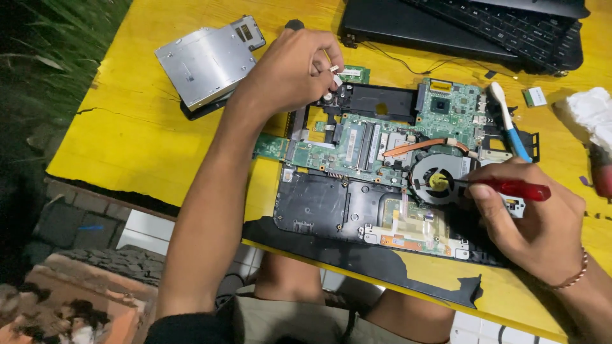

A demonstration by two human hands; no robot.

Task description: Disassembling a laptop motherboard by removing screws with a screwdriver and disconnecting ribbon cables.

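Right hand [532,223] grip closed on red screwdriver [510,188], tip at fan [438,178], left hand [290,67] pinching small white connector [334,69] above motherboard [382,137], yellow bench [140,140]

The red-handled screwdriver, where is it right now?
In the head view the red-handled screwdriver is at the right, held in the right hand, its tip pointing left at the round cooling fan of the opened laptop's circuit board.
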